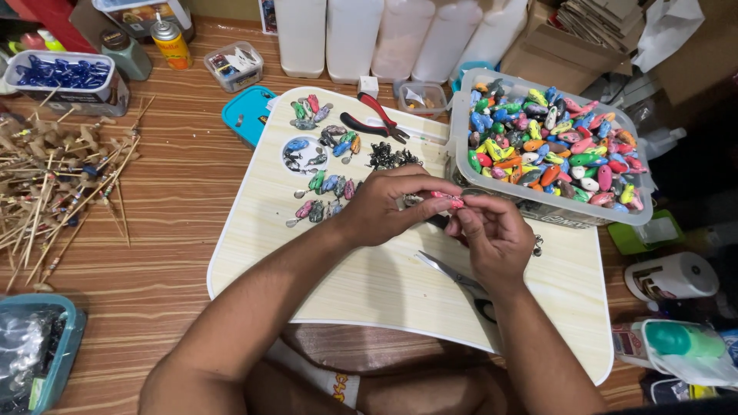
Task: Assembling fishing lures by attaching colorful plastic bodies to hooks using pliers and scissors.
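My left hand (388, 206) and my right hand (492, 234) meet over the light wooden lap tray (369, 284). Between the fingertips of both hands is a small pink fishing lure (448, 200). Just beyond my hands stands a clear plastic tub (469, 184) filled with several painted lures (553, 142) in many colours. Finished lures (323, 180) with hooks lie in rows on the tray's left part, beside a pile of dark metal hooks (390, 157). Scissors (453, 275) lie on the tray under my right wrist.
Red-handled pliers (373, 119) lie at the tray's far edge. Bamboo sticks (54, 184) are heaped on the wooden floor at left. A tub of blue pieces (61, 75), a spray can (171, 42), white bottles (384, 34) and cardboard boxes (561, 46) line the back.
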